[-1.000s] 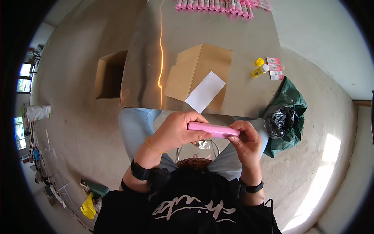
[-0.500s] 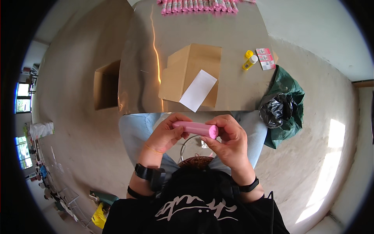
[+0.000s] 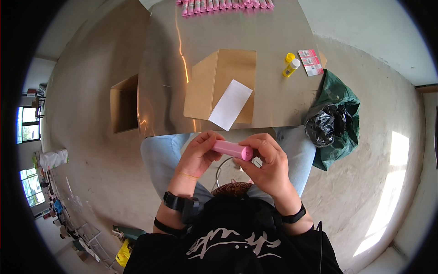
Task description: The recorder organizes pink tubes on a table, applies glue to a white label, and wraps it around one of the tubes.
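Note:
A pink roll of what look like plastic bags (image 3: 229, 149) is held level over my lap, just off the table's near edge. My left hand (image 3: 199, 154) is closed around its left end and hides that end. At the other end, the thumb and fingers of my right hand (image 3: 268, 160) grip the roll, leaving its coiled round face showing. Beyond the hands, a white paper sheet (image 3: 231, 105) lies slanted on a flat brown cardboard piece (image 3: 205, 86) on the metal table (image 3: 278, 107).
Pink labelled rolls (image 3: 223, 5) line the table's far edge. A yellow glue stick (image 3: 290, 68) stands near pink-and-white label cards (image 3: 311, 62) at the right. A green bag with a black liner (image 3: 337, 121) hangs by the right edge. An open cardboard box (image 3: 124, 105) is left of the table.
My left hand has shifted over the roll's left end, covering more of it. The roll stays between both hands. The whole view has shifted slightly.

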Demonstrator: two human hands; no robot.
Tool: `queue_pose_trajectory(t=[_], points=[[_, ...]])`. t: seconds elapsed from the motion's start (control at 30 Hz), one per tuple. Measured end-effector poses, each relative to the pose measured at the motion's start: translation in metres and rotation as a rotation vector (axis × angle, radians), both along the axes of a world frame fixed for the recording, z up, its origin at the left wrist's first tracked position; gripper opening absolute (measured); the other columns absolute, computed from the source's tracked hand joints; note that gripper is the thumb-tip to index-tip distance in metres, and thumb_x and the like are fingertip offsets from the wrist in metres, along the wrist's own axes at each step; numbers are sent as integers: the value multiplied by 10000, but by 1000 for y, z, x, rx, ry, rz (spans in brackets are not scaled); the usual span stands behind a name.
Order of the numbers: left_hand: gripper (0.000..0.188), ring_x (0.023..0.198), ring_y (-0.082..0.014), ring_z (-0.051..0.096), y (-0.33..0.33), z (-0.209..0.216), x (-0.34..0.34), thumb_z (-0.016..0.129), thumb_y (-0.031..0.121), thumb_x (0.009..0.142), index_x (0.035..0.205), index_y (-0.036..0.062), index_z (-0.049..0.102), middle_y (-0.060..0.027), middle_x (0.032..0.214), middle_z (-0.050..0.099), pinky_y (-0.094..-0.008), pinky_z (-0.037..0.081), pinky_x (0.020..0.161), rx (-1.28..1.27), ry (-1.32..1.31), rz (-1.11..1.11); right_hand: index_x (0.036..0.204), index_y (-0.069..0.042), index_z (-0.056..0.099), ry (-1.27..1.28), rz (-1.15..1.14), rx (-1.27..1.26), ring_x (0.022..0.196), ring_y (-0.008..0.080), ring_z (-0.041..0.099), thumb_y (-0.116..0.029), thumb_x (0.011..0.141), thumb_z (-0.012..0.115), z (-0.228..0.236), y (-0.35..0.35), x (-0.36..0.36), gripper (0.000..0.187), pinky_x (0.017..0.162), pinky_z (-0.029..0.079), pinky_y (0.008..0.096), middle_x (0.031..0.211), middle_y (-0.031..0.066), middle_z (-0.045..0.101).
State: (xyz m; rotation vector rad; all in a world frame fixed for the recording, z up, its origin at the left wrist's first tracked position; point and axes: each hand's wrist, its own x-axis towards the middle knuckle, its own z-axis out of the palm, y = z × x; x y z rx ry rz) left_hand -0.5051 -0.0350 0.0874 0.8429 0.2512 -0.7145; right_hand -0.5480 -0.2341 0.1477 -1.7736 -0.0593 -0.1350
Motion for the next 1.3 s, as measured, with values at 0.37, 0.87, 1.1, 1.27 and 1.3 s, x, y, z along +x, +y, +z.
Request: queue_pose_trajectory(t=[0.37, 0.87, 1.1, 1.27, 1.3], points=[[164, 848, -212, 580, -14, 33, 22, 676, 36, 806, 936, 23, 577, -101, 949, 587, -279, 468, 745, 813, -1154, -119, 1021, 9, 534, 614, -68, 997, 724, 165, 623, -30, 863, 640, -70, -15, 3, 195, 661, 528, 280, 895, 93, 622], [334, 777, -260, 623, -36, 55, 14, 741, 39, 693, 976, 39, 563, -102, 883, 606, -326, 514, 679, 904, -1095, 66, 1007, -15, 533, 575, 300, 1559, 1028, 229, 583, 34, 846, 610, -125, 16, 11, 185, 875, 522, 317, 1127, 138, 556], [352, 772, -260, 625, -36, 59, 9, 749, 35, 681, 982, 39, 567, -99, 882, 620, -320, 507, 659, 981, -1184, 39, 980, -10, 521, 599, 376, 1651, 997, 227, 596, 49, 839, 610, -119, 21, 14, 176, 877, 527, 335, 1121, 135, 554], [328, 757, -220, 626, -33, 59, 13, 748, 53, 704, 984, 30, 579, -98, 880, 637, -305, 499, 673, 1034, -1117, -9, 1055, 1, 538, 616, 291, 1551, 986, 217, 600, 41, 841, 611, -125, 15, 9, 230, 885, 523, 339, 1099, 123, 569], [322, 751, -208, 622, -28, 59, 16, 746, 60, 710, 987, 26, 584, -96, 876, 644, -303, 494, 677, 1059, -1052, -24, 1087, 7, 543, 658, 220, 1449, 977, 215, 604, 36, 842, 612, -124, 11, 7, 256, 888, 522, 341, 1093, 119, 577]])
